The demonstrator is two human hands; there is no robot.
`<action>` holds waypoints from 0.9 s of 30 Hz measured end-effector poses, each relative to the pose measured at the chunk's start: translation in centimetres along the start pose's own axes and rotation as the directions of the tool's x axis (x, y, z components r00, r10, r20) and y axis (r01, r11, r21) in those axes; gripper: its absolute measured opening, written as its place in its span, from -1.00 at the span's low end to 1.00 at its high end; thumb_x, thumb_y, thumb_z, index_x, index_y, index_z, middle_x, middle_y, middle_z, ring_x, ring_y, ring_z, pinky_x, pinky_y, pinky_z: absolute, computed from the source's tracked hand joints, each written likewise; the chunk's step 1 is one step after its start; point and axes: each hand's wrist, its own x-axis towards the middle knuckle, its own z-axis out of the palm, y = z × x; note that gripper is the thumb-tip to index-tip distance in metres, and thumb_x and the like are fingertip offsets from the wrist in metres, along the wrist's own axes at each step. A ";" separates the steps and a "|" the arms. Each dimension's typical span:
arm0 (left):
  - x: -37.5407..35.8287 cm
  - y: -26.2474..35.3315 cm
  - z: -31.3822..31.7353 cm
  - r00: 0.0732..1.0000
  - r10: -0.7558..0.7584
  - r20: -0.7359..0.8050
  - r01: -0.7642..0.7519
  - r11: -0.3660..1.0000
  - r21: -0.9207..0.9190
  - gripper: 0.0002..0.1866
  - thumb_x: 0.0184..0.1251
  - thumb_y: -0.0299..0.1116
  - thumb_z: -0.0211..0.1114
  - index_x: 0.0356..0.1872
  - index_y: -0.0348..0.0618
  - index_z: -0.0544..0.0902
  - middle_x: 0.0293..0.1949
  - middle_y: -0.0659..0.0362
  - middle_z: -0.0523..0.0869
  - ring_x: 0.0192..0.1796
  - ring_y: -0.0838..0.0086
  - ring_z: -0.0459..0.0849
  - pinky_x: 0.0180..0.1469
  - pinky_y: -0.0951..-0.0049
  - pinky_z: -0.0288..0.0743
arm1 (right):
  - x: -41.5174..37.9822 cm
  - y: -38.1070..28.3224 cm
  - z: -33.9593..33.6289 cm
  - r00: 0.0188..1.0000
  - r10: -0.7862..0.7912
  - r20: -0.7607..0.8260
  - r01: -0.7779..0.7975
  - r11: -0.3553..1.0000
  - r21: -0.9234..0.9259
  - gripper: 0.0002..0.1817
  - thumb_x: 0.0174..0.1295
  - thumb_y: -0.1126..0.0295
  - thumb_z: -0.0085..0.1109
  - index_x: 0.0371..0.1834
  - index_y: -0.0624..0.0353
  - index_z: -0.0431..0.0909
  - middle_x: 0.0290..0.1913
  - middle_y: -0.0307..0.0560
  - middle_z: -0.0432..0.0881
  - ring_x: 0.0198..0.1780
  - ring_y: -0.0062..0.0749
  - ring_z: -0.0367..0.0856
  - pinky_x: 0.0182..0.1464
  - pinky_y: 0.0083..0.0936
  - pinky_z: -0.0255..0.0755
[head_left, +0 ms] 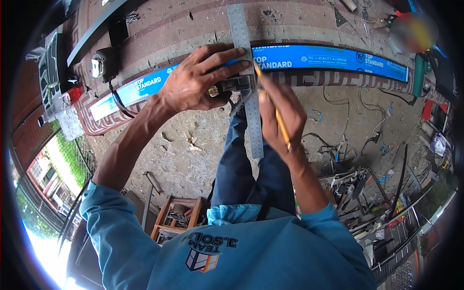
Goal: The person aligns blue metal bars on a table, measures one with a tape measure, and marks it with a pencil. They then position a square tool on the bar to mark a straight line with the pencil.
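A long aluminium bar (328, 59) with blue "Top Standard" film lies across the bench. Over it, crosswise, sits a combination square; its steel ruled blade (239, 23) runs from beyond the bar down toward my legs, and its dark head (236, 85) is at the bar's near edge. My left hand (195, 79) grips the head with the thumb below and presses its fingers on the bar and blade. In my right hand (285, 111), slightly blurred, is a yellow pencil (281, 123). Its tip is at the blade's right edge, on the blue film; whether it touches cannot be made out.
A patterned cloth (179, 31) littered with chips covers the bench. At left lie a black-and-silver tool (100, 65) and a grey metal bar (94, 34). A green tool (419, 72) is by the bar's right end. Below are a wooden stool (176, 215), cables and scrap (360, 188).
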 end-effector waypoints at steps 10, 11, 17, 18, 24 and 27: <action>-0.7 -0.1 0.6 0.999 -0.029 -0.023 0.030 1.000 0.006 -0.19 -0.39 -0.35 0.50 0.15 0.08 0.51 0.19 0.11 0.43 0.18 0.16 0.45 0.14 0.23 0.49 | 0.5 -0.6 -0.2 1.000 0.009 0.012 -0.010 1.000 0.014 -0.78 0.14 0.56 0.11 -0.14 0.34 0.55 -0.34 0.05 0.58 -0.39 -0.16 0.58 -0.31 -0.42 0.46; -0.7 -0.1 0.6 0.999 -0.037 -0.021 0.037 0.999 0.007 -0.18 -0.38 -0.34 0.51 0.16 0.12 0.51 0.18 0.12 0.42 0.17 0.17 0.46 0.12 0.24 0.51 | -1.1 -0.6 -1.5 0.997 -0.056 0.058 0.059 0.997 -0.050 -0.80 0.13 0.58 0.10 -0.17 0.36 0.57 -0.39 0.07 0.59 -0.41 -0.21 0.59 -0.35 -0.46 0.46; -0.8 0.5 0.0 0.994 -0.109 -0.028 0.109 0.994 -0.016 -0.12 -0.40 -0.26 0.56 0.20 0.33 0.47 0.15 0.08 0.37 0.13 0.17 0.40 0.10 0.22 0.51 | 1.7 -5.1 -6.7 0.915 0.342 0.212 -0.348 0.937 -0.010 -0.81 0.16 0.51 0.12 -0.17 0.32 0.57 -0.32 -0.11 0.63 -0.32 -0.60 0.56 -0.26 -0.58 0.44; -0.9 0.8 -0.2 0.989 -0.146 -0.013 0.147 0.987 0.060 -0.12 -0.39 -0.24 0.55 0.20 0.37 0.47 0.15 0.07 0.37 0.15 0.17 0.38 0.15 0.19 0.44 | 3.6 -4.6 -6.1 0.899 0.375 0.227 -0.402 0.912 0.083 -0.79 0.18 0.44 0.15 -0.15 0.30 0.58 -0.32 -0.12 0.64 -0.32 -0.60 0.56 -0.24 -0.58 0.45; -1.0 2.6 -0.5 0.953 -0.301 0.036 0.287 0.933 0.219 -0.21 -0.19 -0.12 0.49 0.23 0.51 0.41 0.10 0.07 0.39 0.15 0.18 0.35 0.23 0.15 0.26 | 16.2 -1.7 -0.8 0.684 0.197 0.702 -0.050 0.973 -0.224 -0.60 0.20 0.11 0.16 -0.33 0.32 0.61 -0.64 -0.22 0.44 -0.58 -0.59 0.38 -0.52 -0.55 0.25; -1.3 2.7 -0.2 0.950 -0.311 0.009 0.304 0.934 0.190 -0.23 -0.16 -0.13 0.48 0.22 0.49 0.42 0.11 0.08 0.38 0.13 0.20 0.37 0.22 0.19 0.28 | 17.4 -0.7 1.2 0.605 0.140 0.784 0.069 0.971 -0.227 -0.60 0.20 0.10 0.16 -0.38 0.33 0.59 -0.67 -0.23 0.43 -0.61 -0.59 0.37 -0.54 -0.54 0.25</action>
